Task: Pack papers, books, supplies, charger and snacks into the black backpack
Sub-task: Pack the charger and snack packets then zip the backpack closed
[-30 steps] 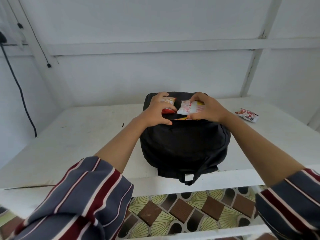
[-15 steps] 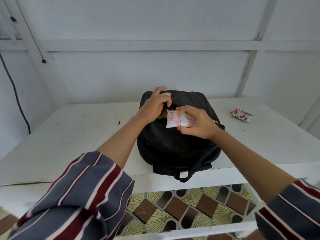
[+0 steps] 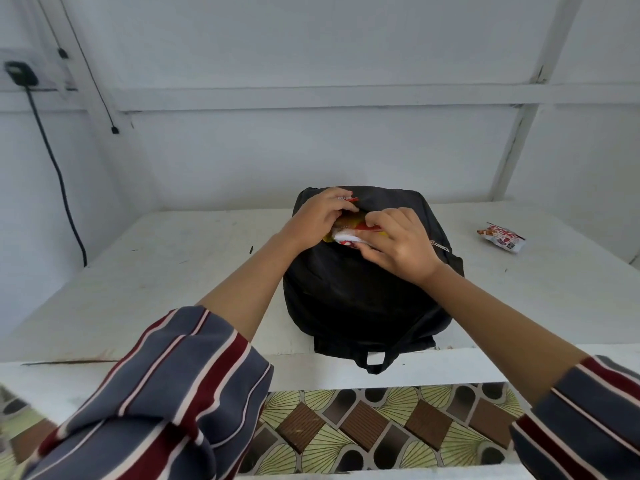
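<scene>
The black backpack [image 3: 363, 292] lies on the white table [image 3: 173, 271], its front pocket open near the top. My left hand [image 3: 322, 216] grips the upper edge of that pocket, and a red-edged packet shows by its fingers. My right hand [image 3: 398, 244] pinches a white and red snack packet [image 3: 349, 237] and holds it in the pocket's mouth, half inside. Yellow and red wrappers show inside the opening. Another snack packet [image 3: 502, 237] lies on the table to the right of the bag.
A black cable [image 3: 59, 174] hangs from a wall socket [image 3: 20, 74] at the far left. The table's front edge [image 3: 311, 368] runs below the bag, whose loop handle hangs over it. Patterned floor tiles [image 3: 381, 424] show beneath.
My right hand has carried the white and red packet from above the bag down into the pocket's mouth. My left hand stays on the pocket's upper edge.
</scene>
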`<control>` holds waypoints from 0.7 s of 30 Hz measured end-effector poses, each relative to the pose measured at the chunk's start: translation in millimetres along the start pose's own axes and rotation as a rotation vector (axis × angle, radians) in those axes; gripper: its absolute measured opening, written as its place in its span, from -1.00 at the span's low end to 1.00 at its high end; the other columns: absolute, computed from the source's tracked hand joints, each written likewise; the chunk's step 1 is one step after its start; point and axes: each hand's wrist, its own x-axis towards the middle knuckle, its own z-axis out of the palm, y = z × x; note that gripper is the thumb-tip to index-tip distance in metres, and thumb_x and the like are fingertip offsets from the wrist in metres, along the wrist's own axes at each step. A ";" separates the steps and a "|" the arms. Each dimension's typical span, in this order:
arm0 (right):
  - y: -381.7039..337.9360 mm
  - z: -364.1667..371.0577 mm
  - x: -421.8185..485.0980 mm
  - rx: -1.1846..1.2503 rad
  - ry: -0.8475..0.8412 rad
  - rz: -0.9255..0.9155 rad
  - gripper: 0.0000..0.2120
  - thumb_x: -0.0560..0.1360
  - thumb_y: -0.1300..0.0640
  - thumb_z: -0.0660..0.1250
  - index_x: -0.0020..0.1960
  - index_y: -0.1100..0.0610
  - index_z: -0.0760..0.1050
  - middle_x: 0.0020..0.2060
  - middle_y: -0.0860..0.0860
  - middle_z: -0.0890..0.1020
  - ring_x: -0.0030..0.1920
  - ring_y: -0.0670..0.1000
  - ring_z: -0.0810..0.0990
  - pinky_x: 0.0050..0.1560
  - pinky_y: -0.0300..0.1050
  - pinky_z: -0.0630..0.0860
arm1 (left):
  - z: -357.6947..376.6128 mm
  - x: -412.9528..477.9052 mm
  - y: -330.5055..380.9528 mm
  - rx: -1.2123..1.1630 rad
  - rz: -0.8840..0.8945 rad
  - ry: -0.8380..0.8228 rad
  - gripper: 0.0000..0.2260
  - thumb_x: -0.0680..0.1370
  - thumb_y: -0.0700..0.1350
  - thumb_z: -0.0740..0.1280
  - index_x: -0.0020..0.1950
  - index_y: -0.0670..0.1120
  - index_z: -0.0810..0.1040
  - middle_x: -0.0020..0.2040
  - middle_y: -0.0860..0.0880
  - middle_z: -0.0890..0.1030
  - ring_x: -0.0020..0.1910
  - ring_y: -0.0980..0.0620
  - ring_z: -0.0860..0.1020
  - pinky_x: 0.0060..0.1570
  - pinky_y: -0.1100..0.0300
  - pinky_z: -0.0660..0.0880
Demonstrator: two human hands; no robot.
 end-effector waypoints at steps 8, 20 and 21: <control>10.2 17.7 -5.8 -0.206 -0.047 0.012 -0.88 0.49 0.03 0.34 -0.08 0.05 0.61 -0.04 0.05 0.52 -0.17 0.07 0.46 -0.15 -0.06 0.26 | -0.8 0.0 1.7 0.009 -0.011 0.006 -0.68 0.54 -0.40 0.16 0.18 -0.18 0.58 0.33 -0.15 0.44 0.34 -0.03 0.37 0.26 0.45 0.16; 23.0 6.2 3.4 0.304 -0.284 0.594 -0.60 0.32 0.08 0.48 0.12 0.05 0.48 0.29 0.16 0.43 0.21 0.18 0.47 0.18 0.11 0.31 | -0.7 -0.1 -0.6 0.010 -0.001 0.017 -0.67 0.55 -0.39 0.16 0.18 -0.15 0.59 0.35 -0.14 0.43 0.37 -0.04 0.34 0.33 0.24 0.25; 24.2 6.1 7.1 0.331 -0.348 0.627 -0.50 0.32 0.09 0.50 0.21 0.05 0.43 0.32 0.11 0.43 0.25 0.14 0.45 0.22 0.06 0.28 | -0.3 -0.1 -1.3 0.006 -0.001 0.022 -0.67 0.55 -0.39 0.16 0.18 -0.14 0.59 0.35 -0.14 0.43 0.37 -0.04 0.34 0.33 0.24 0.25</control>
